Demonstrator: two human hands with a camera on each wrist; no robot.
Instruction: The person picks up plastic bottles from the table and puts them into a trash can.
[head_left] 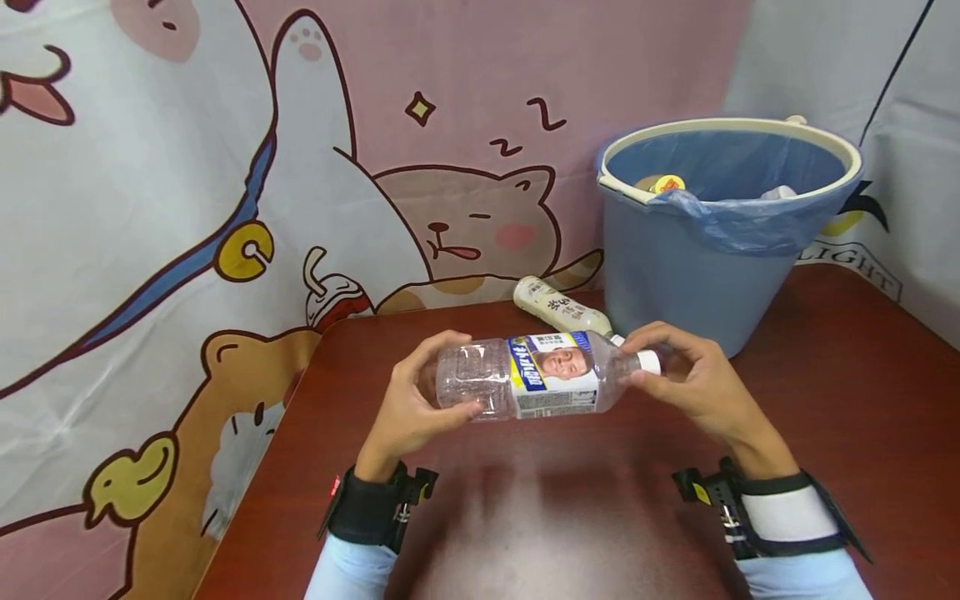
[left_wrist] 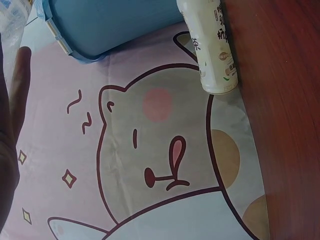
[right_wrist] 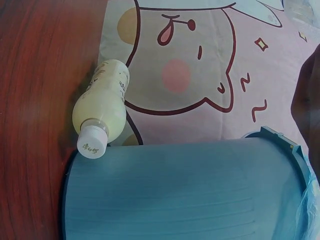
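A clear plastic bottle [head_left: 480,379] lies sideways in the air over the table, its wrapped label with a face print turned up in the head view. My left hand [head_left: 405,404] grips the base end, thumb in front and fingers behind. At the other end, my right hand [head_left: 693,383] pinches the neck beside the white cap [head_left: 649,362]. Only part of the left hand [left_wrist: 11,120] and a bit of the clear bottle [left_wrist: 14,20] show in the left wrist view. In the right wrist view the right hand [right_wrist: 307,100] is a dark shape at the edge.
Behind the held bottle, a cream-coloured drink bottle [head_left: 558,307] lies on the red-brown table [head_left: 322,500] by the cartoon-printed cloth [head_left: 480,217]. A blue bucket [head_left: 675,267] with a bag liner stands at the back right, a yellow-topped item [head_left: 667,183] inside.
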